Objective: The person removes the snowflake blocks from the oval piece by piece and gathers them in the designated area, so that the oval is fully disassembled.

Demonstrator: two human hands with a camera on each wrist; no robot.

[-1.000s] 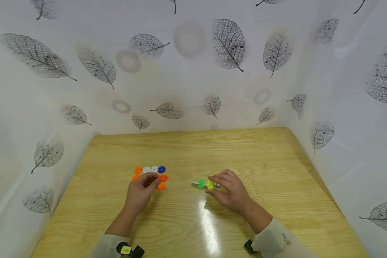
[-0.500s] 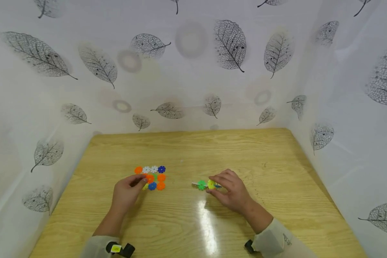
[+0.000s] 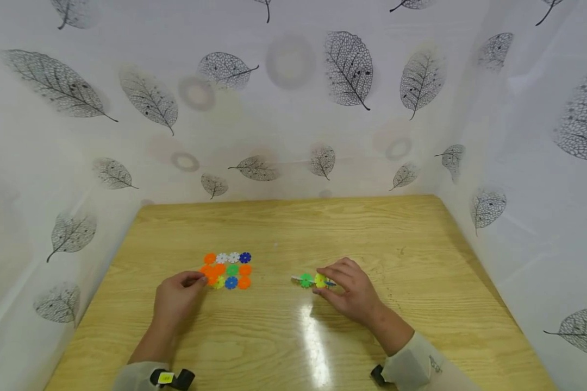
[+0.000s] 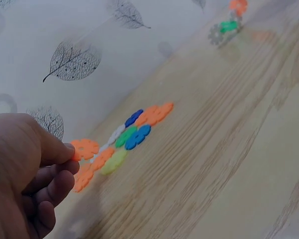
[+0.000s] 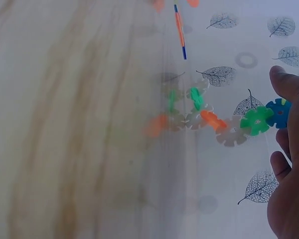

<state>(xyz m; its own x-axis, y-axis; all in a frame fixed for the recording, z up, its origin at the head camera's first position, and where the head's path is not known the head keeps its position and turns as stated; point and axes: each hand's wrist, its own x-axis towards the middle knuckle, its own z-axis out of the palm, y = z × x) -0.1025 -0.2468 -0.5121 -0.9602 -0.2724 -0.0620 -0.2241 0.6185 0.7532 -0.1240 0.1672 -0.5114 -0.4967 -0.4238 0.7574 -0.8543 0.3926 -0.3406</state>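
My left hand pinches an orange snowflake disc between thumb and fingers, at the left end of a block of flat snowflake discs. In that block, a green disc, a blue disc and a yellow disc lie among orange ones. On the right, my right hand holds one end of a chain of interlocked discs. The chain includes a yellow disc, a blue disc, a green disc and an orange disc. Its gripped end is partly hidden by the hand.
White discs and a dark blue disc form the block's far row. The wood-grain table ends at a pale leaf-print sheet behind and at both sides. Light glares off the tabletop.
My left hand has carried the orange disc leftward across the block, from its right side to its left end, and slightly nearer me. The right hand and its chain have stayed almost still.
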